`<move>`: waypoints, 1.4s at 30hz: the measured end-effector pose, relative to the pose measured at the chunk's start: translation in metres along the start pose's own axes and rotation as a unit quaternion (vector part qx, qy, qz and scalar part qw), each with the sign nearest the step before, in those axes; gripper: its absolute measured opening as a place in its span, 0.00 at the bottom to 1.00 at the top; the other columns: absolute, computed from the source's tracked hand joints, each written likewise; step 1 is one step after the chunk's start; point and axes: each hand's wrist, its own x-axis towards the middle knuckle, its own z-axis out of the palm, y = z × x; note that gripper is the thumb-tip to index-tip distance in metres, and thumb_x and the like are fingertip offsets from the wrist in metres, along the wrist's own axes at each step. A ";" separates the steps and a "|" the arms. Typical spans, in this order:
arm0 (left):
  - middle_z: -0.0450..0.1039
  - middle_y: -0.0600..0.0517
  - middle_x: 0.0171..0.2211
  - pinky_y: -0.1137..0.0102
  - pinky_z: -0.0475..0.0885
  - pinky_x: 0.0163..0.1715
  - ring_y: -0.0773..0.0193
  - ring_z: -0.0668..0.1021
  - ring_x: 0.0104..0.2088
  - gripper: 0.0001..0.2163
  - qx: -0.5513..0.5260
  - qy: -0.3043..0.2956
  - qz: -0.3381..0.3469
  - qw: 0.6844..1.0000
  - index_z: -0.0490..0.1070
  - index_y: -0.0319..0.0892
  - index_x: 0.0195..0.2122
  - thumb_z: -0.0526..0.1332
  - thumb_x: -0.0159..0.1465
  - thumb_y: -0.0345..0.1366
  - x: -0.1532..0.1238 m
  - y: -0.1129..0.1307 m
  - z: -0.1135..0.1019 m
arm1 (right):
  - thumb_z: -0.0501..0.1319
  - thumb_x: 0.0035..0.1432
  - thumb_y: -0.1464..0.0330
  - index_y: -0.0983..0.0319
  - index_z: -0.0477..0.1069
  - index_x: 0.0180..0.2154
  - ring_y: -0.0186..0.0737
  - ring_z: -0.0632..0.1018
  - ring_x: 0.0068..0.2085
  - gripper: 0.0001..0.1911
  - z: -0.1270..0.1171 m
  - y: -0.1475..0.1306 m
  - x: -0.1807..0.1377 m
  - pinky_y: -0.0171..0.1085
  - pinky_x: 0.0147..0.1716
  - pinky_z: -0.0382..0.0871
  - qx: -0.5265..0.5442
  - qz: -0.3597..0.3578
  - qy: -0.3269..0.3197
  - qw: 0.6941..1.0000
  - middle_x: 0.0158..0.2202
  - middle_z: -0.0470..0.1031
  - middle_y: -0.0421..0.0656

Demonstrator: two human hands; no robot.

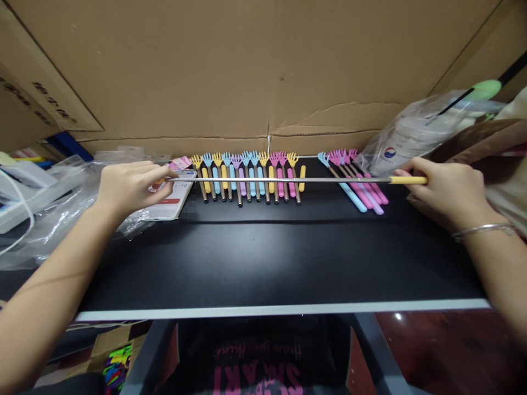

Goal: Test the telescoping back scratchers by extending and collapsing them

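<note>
An extended telescopic back scratcher [284, 180] with a yellow handle stretches level across the view above the table. My left hand [132, 185] pinches its far left end, and the fingers hide most of the scratcher's head. At the other end, my right hand [447, 192] is closed on the yellow handle. Behind the rod lies a row of several back scratcher heads with short metal shafts [240, 198], alternating with loose coloured handles [302, 178] in yellow, blue, purple and pink. Farther right rests a slanted bunch of assembled back scratchers [356, 197], blue, pink and lilac.
A phone [177, 200] lies under my left hand, beside crumpled clear plastic bags [69, 203]. At the right stands a bagged drink cup [411, 145]. Cardboard [247, 66] walls the back of the black table [255, 263]. Below left, a box holds colourful items [117, 365].
</note>
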 end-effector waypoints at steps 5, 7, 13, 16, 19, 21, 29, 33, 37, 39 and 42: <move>0.80 0.54 0.26 0.74 0.57 0.21 0.66 0.79 0.28 0.12 0.016 0.044 0.030 0.998 0.78 0.46 0.35 0.54 0.63 0.39 -0.003 0.002 0.000 | 0.49 0.57 0.51 0.56 0.72 0.34 0.42 0.66 0.24 0.20 0.004 -0.003 -0.001 0.34 0.22 0.46 0.006 -0.016 0.009 1.000 0.24 0.71 0.45; 0.79 0.55 0.24 0.74 0.57 0.20 0.66 0.78 0.26 0.11 0.017 0.069 0.049 0.996 0.78 0.46 0.33 0.55 0.62 0.39 -0.003 0.003 0.000 | 0.48 0.59 0.50 0.56 0.72 0.35 0.41 0.65 0.23 0.21 0.006 -0.003 -0.001 0.34 0.22 0.45 0.010 -0.020 0.011 1.000 0.23 0.70 0.44; 0.77 0.56 0.21 0.74 0.56 0.19 0.67 0.77 0.25 0.12 -0.004 0.060 0.025 0.998 0.77 0.47 0.29 0.55 0.61 0.43 -0.003 0.007 0.000 | 0.46 0.62 0.49 0.56 0.72 0.36 0.40 0.65 0.23 0.24 0.011 -0.001 0.001 0.33 0.22 0.46 0.003 -0.018 0.008 1.000 0.23 0.70 0.44; 0.77 0.57 0.21 0.74 0.56 0.19 0.67 0.77 0.25 0.12 -0.019 0.069 0.026 0.997 0.77 0.47 0.29 0.56 0.61 0.44 -0.002 0.012 0.000 | 0.47 0.63 0.51 0.57 0.73 0.38 0.41 0.67 0.24 0.22 0.010 -0.009 -0.001 0.33 0.22 0.46 -0.010 -0.014 0.001 1.000 0.24 0.72 0.45; 0.78 0.57 0.23 0.73 0.56 0.20 0.68 0.76 0.25 0.10 -0.048 0.086 0.046 0.994 0.77 0.47 0.29 0.57 0.61 0.42 0.001 0.024 0.000 | 0.51 0.61 0.55 0.57 0.73 0.38 0.42 0.70 0.24 0.18 0.005 -0.026 -0.006 0.33 0.22 0.46 0.005 -0.054 -0.010 0.998 0.25 0.74 0.45; 0.78 0.56 0.23 0.72 0.56 0.21 0.67 0.76 0.25 0.10 -0.076 0.069 0.049 0.994 0.77 0.47 0.30 0.57 0.62 0.42 0.004 0.034 0.000 | 0.53 0.59 0.57 0.56 0.73 0.39 0.42 0.72 0.25 0.15 0.002 -0.038 -0.010 0.33 0.23 0.46 0.023 -0.094 -0.019 0.995 0.26 0.75 0.44; 0.77 0.52 0.22 0.70 0.57 0.19 0.62 0.77 0.24 0.10 -0.109 0.059 0.048 0.991 0.76 0.48 0.29 0.57 0.63 0.41 0.008 0.052 -0.006 | 0.53 0.57 0.57 0.55 0.74 0.40 0.43 0.74 0.25 0.16 -0.002 -0.052 -0.018 0.33 0.23 0.46 0.047 -0.117 -0.014 0.992 0.27 0.78 0.44; 0.77 0.53 0.22 0.69 0.58 0.20 0.61 0.77 0.25 0.11 -0.095 0.046 0.048 0.993 0.76 0.49 0.31 0.56 0.65 0.42 0.009 0.050 -0.007 | 0.53 0.55 0.56 0.56 0.74 0.38 0.42 0.73 0.24 0.17 -0.007 -0.051 -0.017 0.33 0.23 0.47 0.067 -0.111 -0.003 0.992 0.25 0.76 0.44; 0.79 0.52 0.27 0.68 0.58 0.23 0.59 0.78 0.32 0.10 -0.101 0.036 0.039 0.994 0.76 0.49 0.36 0.56 0.66 0.41 0.013 0.045 -0.007 | 0.52 0.53 0.55 0.57 0.71 0.32 0.40 0.70 0.22 0.16 -0.010 -0.046 -0.014 0.33 0.22 0.49 0.110 -0.155 0.002 0.982 0.22 0.73 0.43; 0.80 0.52 0.31 0.67 0.57 0.25 0.58 0.77 0.35 0.10 -0.104 0.027 0.038 0.994 0.77 0.49 0.38 0.56 0.66 0.41 0.014 0.041 -0.009 | 0.51 0.54 0.54 0.57 0.69 0.29 0.39 0.69 0.22 0.16 -0.009 -0.041 -0.012 0.32 0.22 0.49 0.125 -0.184 0.013 0.975 0.21 0.71 0.42; 0.80 0.52 0.36 0.67 0.55 0.25 0.59 0.75 0.37 0.12 -0.082 0.001 0.024 0.996 0.77 0.48 0.40 0.56 0.67 0.44 0.014 0.035 -0.011 | 0.50 0.55 0.52 0.58 0.65 0.25 0.37 0.67 0.21 0.18 -0.005 -0.033 -0.010 0.33 0.22 0.48 0.129 -0.212 0.040 0.968 0.20 0.68 0.42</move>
